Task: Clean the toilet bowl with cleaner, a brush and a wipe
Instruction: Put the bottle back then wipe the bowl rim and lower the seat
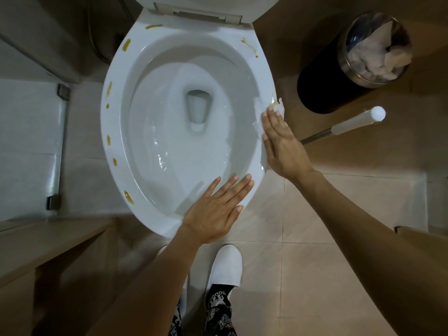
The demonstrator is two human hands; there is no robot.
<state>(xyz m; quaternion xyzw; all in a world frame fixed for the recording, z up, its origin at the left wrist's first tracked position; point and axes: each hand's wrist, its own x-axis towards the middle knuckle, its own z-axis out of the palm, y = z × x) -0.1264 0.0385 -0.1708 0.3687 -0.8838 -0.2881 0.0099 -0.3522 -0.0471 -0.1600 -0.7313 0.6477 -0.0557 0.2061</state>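
The right hand [278,141], fingers pressed together, flattens a wipe [259,117] on the toilet bowl [116,112] rim's right side. The left hand [215,209] (fingers straight, slightly spread) rests on the near rim.

White bowl rim [114,122], yellow-brown streaks [126,45]

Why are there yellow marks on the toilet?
Yellow-brown smears dot the toilet rim, mostly on the left side and at the back. They look like stains not yet wiped away. The right hand presses a wipe onto the opposite side.
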